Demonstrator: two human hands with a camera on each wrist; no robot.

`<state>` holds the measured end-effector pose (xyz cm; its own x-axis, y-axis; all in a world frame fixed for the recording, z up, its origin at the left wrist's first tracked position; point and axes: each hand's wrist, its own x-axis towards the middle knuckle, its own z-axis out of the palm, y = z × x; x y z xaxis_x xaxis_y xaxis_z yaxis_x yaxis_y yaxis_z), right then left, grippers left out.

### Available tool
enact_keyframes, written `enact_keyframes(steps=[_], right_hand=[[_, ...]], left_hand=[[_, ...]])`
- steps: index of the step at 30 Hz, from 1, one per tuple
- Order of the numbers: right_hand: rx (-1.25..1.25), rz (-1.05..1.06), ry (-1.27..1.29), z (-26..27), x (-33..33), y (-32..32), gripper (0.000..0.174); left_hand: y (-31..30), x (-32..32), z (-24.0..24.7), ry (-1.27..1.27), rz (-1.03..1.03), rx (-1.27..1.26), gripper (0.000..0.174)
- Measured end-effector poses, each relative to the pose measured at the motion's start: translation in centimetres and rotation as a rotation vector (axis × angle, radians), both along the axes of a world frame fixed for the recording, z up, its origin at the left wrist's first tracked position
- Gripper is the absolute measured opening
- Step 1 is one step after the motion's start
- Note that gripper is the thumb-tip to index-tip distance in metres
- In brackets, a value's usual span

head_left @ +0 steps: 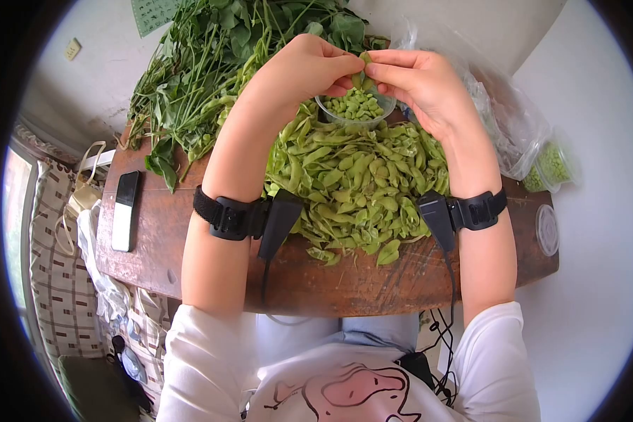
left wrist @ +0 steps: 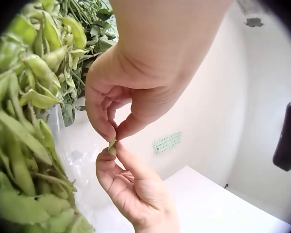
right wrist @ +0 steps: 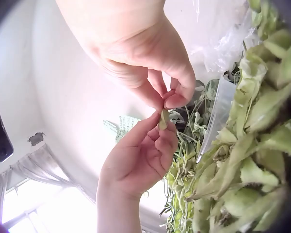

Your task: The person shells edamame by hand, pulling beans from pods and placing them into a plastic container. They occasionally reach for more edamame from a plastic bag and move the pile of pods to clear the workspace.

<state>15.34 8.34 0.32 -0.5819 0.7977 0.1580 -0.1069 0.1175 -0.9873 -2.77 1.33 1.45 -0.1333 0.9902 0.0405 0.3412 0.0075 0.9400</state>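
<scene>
Both hands meet above a clear plastic bowl (head_left: 321, 107) of shelled green beans (head_left: 359, 107). Between the fingertips is one green soybean pod (left wrist: 112, 147). My left hand (head_left: 315, 69) pinches one end of it with thumb and fingers. The other end is pinched by my right hand (head_left: 423, 83), as the right wrist view also shows with the pod (right wrist: 163, 119) between both thumbs. Just in front of the bowl lies a broad heap of green pods (head_left: 359, 176), some of them flat or split. Each forearm wears a black strapped camera.
Leafy bean stalks (head_left: 190, 91) cover the back left of the wooden table (head_left: 344, 295). A phone (head_left: 125, 211) lies near the left edge. To the right are a clear plastic bag (head_left: 503, 119), a tub of green beans (head_left: 552, 167) and a round lid (head_left: 547, 230).
</scene>
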Motion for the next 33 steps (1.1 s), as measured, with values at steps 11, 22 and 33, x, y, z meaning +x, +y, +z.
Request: enact_keyframes(steps=[11,22,33], right_hand=[[0.057,-0.068,-0.073,0.1,-0.7,-0.7,0.025],[0.106,-0.014,-0.071,0.3,-0.4,-0.7,0.029],[0.373,-0.123,-0.033,0.7,0.4,-0.5,0.022]], left_hand=[[0.2,1.4,-0.7,0.302,0.148,0.13,0.029],[0.3,1.1,-0.5,0.264,0.114,0.14,0.029],[-2.6,2.3,1.5,-0.3,0.09,0.135,0.045]])
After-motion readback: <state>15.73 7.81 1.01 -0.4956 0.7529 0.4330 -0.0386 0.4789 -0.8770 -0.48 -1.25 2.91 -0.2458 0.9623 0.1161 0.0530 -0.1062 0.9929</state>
